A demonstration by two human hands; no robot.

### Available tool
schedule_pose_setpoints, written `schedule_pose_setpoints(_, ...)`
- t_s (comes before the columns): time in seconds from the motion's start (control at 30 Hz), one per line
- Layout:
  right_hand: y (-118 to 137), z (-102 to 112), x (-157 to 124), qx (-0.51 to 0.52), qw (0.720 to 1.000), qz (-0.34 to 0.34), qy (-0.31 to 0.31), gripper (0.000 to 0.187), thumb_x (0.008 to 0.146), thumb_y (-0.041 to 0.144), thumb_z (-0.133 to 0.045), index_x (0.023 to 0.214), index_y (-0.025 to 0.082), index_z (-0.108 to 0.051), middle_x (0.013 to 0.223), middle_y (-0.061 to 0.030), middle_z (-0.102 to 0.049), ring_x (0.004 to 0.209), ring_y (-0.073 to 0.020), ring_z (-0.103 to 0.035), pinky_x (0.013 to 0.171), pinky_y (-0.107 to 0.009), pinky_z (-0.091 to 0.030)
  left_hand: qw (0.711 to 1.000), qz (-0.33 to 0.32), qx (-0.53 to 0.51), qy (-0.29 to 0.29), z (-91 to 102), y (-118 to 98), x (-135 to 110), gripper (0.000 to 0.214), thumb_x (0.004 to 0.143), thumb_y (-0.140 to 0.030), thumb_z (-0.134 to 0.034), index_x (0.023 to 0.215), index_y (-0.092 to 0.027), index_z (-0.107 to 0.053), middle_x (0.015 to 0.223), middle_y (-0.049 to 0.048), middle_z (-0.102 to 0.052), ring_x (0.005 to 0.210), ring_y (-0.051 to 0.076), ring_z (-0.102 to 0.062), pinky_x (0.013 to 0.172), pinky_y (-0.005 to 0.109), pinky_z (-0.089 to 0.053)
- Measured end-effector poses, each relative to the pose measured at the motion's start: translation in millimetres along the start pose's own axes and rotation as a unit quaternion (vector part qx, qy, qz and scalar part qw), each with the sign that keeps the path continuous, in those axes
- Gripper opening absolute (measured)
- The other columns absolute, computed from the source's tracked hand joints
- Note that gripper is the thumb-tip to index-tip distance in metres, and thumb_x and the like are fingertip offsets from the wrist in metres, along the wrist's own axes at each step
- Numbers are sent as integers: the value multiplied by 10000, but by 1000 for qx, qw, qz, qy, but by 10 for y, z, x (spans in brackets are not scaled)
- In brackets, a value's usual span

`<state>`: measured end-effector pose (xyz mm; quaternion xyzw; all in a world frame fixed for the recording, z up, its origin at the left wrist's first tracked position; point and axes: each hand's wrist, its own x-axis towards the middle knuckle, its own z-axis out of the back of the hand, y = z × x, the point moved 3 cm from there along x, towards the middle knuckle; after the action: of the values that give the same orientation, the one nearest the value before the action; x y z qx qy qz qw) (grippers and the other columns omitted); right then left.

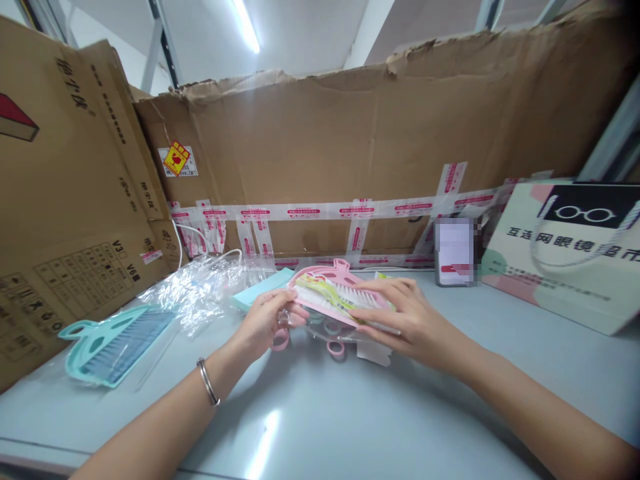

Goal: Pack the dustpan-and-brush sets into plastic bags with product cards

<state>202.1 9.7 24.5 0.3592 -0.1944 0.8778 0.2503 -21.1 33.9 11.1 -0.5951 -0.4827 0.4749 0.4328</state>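
Note:
A pink dustpan-and-brush set [334,288] in a clear plastic wrapper lies on the grey table [320,400] in front of me. My left hand [265,323] pinches the wrapper's near left edge, fingers closed on it. My right hand [400,317] rests on top of the set with fingers stretched flat, pressing it down. Pink handle loops [335,347] stick out below the set toward me. A silver bracelet [207,381] circles my left wrist.
A teal dustpan with a blue-grey brush [113,343] lies at the left. Crumpled clear bags [200,290] and a teal flat piece [263,288] sit behind. Taped cardboard walls [350,153] enclose the back and left. A paper shopping bag [565,257] and a small white-fronted object [454,252] stand at right.

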Motion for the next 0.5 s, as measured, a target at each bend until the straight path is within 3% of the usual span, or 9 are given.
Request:
schedule_pose_setpoints(0.1,18,43,26,-9,999,26,-42,106,811,253,-588,891,237,-655,1024,-99,-607,920,-210,-551,771,-388,-347,1000,-6,-9,2,11,0,15,136,702,-251,-620,649,-133,-576,565,58,-662,439,96,-562,341,159,-288)
schedule_pose_setpoints(0.33,159,18,34,-45,991,26,-122,99,790,99,-581,841,184,-595,875,-67,-623,799,-168,-563,727,-352,-357,999,-32,-25,3,32,-61,-2,113,720,-226,-598,674,-123,-609,550,44,-655,445,84,-561,479,182,-444)
schedule_pose_setpoints(0.5,253,67,19,-50,982,55,-175,222,751,21,-588,893,190,-605,781,-30,-559,712,-135,-532,660,-318,-359,999,-39,-27,-11,64,-79,-2,120,722,-229,-594,643,-138,-589,527,35,-650,401,73,-531,445,174,-428)
